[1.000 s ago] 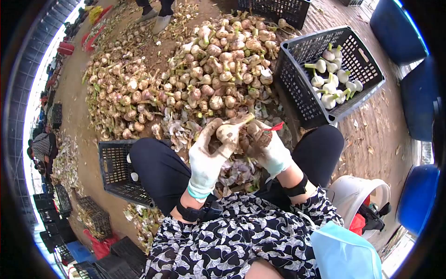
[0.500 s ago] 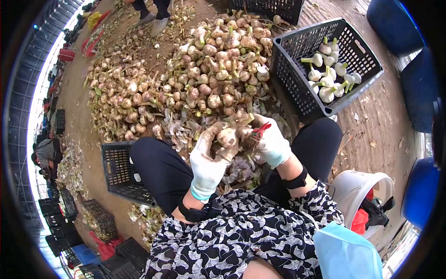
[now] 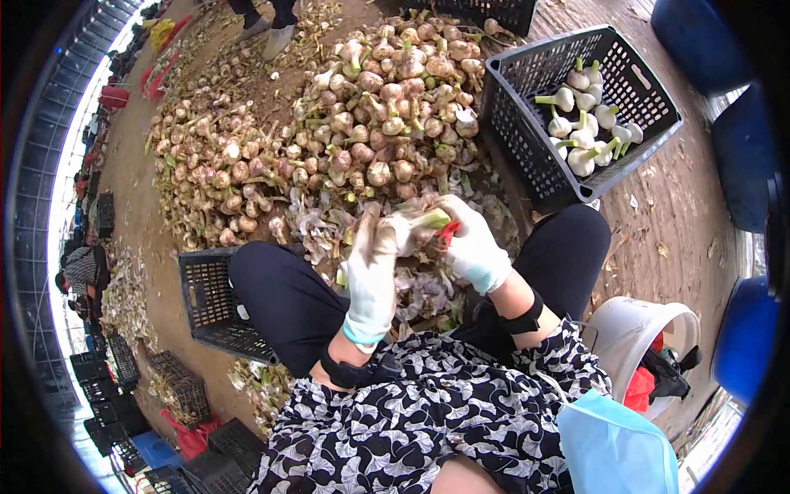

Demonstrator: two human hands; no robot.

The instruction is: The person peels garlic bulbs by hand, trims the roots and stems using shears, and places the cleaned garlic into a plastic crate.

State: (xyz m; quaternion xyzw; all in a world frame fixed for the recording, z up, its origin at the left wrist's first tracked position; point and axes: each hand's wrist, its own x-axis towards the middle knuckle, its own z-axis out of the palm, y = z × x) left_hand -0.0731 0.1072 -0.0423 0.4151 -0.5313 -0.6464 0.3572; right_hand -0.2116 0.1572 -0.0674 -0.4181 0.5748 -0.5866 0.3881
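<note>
My left hand (image 3: 369,276), in a soiled white glove, is closed around a garlic bulb (image 3: 400,234) in front of my knees. The bulb's pale green stem points right, toward my right hand (image 3: 477,253). That hand is gloved too and closed at the stem end, with a small red item (image 3: 448,232) showing at its fingers; its kind is hard to make out. Below my hands lie loose garlic skins (image 3: 424,295). Beyond them rises a heap of untrimmed, dirt-brown garlic (image 3: 387,115).
A black crate (image 3: 535,152) at the upper right holds several cleaned white bulbs (image 3: 584,132). Another black crate (image 3: 218,309) sits beside my left knee. At my right stands a white bucket (image 3: 613,329), with blue barrels (image 3: 745,333) farther right. Another person's feet (image 3: 278,43) are behind the heap.
The bulb has turned in my left hand, and its green stem now shows pointing right. My left fingers have shifted up around it. The red item sits slightly lower and farther left.
</note>
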